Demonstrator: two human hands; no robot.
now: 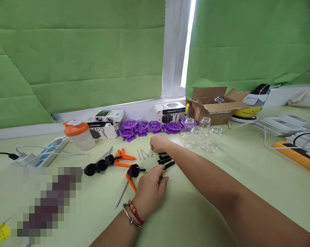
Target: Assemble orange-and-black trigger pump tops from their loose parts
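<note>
My right hand point(160, 143) reaches across to small metal nuts point(152, 154) on the table. Its fingers are curled and closed; whatever they pinch is hidden. Just left of it lie several silver screws point(141, 154). My left hand point(151, 183), with bracelets at the wrist, rests nearer to me, thumb and index finger apart. Its index fingertip is by several black handles point(165, 160). Beside that hand is a black conical piece point(133, 170) with a metal rod and an orange bracket point(130, 182). More orange brackets point(124, 158) and black conical pieces point(100, 165) lie further left.
Behind the hands are purple plastic discs point(154, 127), printed boxes point(169, 112) and glass jars point(196, 137). An open carton point(216, 106) stands at the back right. On the left are an orange-lidded shaker bottle point(80, 135) and a power strip point(52, 151).
</note>
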